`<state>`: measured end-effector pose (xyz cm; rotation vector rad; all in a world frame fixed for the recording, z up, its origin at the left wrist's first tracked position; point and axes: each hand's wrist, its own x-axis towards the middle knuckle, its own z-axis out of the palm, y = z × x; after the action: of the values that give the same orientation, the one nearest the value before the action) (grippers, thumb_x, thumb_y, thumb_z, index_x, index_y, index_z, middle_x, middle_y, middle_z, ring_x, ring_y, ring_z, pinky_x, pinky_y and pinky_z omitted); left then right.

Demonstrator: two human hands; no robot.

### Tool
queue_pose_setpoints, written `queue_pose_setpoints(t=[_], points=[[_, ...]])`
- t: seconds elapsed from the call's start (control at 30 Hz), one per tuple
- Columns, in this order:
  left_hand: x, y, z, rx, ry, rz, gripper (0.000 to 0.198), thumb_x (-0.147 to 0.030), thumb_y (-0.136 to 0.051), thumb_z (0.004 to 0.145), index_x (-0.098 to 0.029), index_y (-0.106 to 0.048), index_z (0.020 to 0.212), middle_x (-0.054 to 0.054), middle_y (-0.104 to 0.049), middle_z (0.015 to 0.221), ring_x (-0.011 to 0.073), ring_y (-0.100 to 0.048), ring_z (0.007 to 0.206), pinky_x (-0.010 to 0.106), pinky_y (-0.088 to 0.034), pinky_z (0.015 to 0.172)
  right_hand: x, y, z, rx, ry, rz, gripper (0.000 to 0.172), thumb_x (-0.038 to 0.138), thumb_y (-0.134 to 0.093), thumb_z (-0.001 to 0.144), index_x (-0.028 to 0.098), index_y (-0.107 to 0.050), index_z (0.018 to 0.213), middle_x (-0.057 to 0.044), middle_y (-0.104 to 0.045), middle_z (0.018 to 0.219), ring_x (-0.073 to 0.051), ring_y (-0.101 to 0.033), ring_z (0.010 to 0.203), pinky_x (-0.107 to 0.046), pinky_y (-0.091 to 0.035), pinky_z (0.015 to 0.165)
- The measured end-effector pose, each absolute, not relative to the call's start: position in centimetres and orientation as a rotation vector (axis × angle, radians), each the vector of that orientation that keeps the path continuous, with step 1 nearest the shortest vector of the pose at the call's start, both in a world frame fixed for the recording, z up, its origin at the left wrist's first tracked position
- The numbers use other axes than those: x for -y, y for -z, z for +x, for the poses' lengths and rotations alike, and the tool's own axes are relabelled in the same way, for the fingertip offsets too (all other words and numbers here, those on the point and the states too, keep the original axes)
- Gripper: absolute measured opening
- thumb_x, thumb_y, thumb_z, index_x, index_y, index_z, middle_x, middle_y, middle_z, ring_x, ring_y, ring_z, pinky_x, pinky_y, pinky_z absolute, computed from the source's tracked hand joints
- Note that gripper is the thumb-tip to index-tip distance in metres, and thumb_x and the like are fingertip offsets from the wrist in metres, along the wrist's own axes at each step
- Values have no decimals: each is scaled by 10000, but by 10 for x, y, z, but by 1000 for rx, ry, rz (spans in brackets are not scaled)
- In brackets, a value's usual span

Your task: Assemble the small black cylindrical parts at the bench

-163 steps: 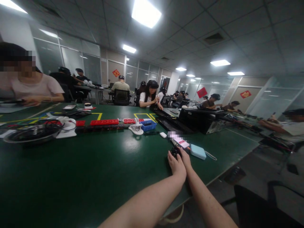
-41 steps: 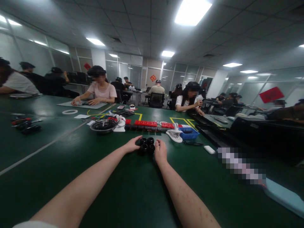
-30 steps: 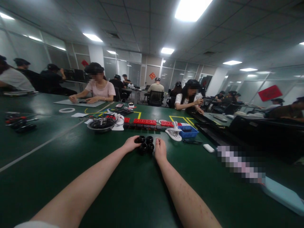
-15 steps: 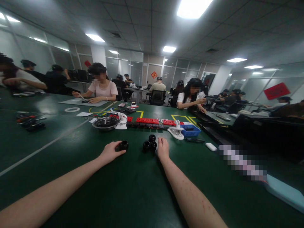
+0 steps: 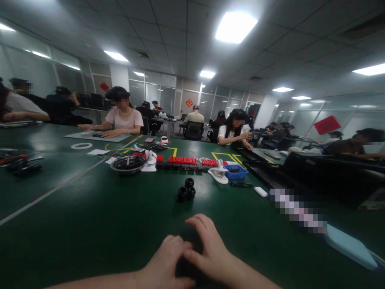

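My left hand [image 5: 167, 259] is at the bottom middle, fingers and thumb curled around a dark shape that looks like a black round hollow part [image 5: 183, 265], mostly hidden by the fingers. My right hand [image 5: 209, 245] is right beside it, fingers bent and apart, its thumb against the left fingertips; nothing shows in its grasp. Ahead of both hands, three black hollow round parts [image 5: 187, 190] stand clustered on the green table [image 5: 120, 216], touched by neither hand.
Farther back lie a metal bowl [image 5: 128, 164], a row of red blocks [image 5: 182, 162], white clamps [image 5: 219, 174] and a blue basket [image 5: 235, 172]. A white case [image 5: 260, 192] and a light blue object [image 5: 350, 245] are to the right. Black-handled tools [image 5: 22, 162] lie left. Co-workers sit opposite.
Both hands have drawn back toward me and come together. The left has carried its black part from the table; the right has left the side of the three-part cluster. The view has shifted slightly.
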<state>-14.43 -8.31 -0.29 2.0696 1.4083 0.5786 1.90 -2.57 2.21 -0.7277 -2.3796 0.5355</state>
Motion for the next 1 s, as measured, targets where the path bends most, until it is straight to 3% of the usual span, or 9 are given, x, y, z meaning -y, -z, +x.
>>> queue_pose_setpoints(t=[0.1,0.2,0.3,0.5,0.63,0.83,0.93,1.0], points=[[77,10,-141,-1397,-607,2040,437,-380,-676,596,-245,-536,988,25,-555,958,221,-478,863,338,-372,774,35,-27,25,2505,-473,-898,671,543,-651,542,176,-491,1081,-107,-523,1033,-262,-495,917,-363,-415,780],[73,19,-144,-1417,-660,2000,529,-453,-678,569,-234,-506,1018,43,-549,967,228,-482,845,345,-387,757,35,-25,21,2619,-446,-967,621,541,-681,479,198,-546,978,-84,-584,899,-252,-539,778,-356,-434,695],[71,24,-149,-1391,-691,1979,537,-419,-679,570,-234,-487,1036,44,-544,975,226,-484,854,337,-399,751,34,-27,19,2646,-549,-993,511,417,-692,531,215,-546,978,-66,-614,869,-237,-562,753,-327,-440,670],[67,18,-154,-1402,-683,1892,495,-314,-667,600,-251,-477,1053,28,-538,1023,226,-468,928,323,-400,769,32,-36,30,2538,-841,-892,469,211,-660,594,221,-509,1038,-50,-605,958,-188,-566,818,-270,-446,695],[65,11,-153,-1420,-682,1901,433,-195,-636,599,-254,-508,1009,14,-545,1021,216,-463,934,309,-381,779,30,-37,32,2575,-777,-753,479,189,-621,610,214,-495,1071,-64,-593,991,-198,-545,869,-300,-434,758],[63,7,-151,-1418,-631,2002,294,-335,-612,685,-241,-554,958,5,-569,908,193,-483,838,285,-360,727,34,-57,37,2563,-845,-504,431,89,-480,671,252,-503,1068,-38,-560,1058,-177,-496,964,-315,-403,848],[62,7,-152,-1433,-597,2034,295,-335,-618,690,-246,-563,966,-1,-566,883,185,-487,825,277,-355,713,29,-55,43,2362,-942,-578,411,131,-491,703,268,-493,1090,-39,-530,1096,-189,-473,1019,-339,-376,891],[61,4,-152,-1441,-587,2045,365,-340,-630,686,-269,-542,1032,-1,-570,924,190,-487,848,282,-354,721,22,-46,46,2081,-1063,-710,337,209,-490,722,255,-510,1055,-46,-534,1053,-195,-496,963,-335,-409,830]])
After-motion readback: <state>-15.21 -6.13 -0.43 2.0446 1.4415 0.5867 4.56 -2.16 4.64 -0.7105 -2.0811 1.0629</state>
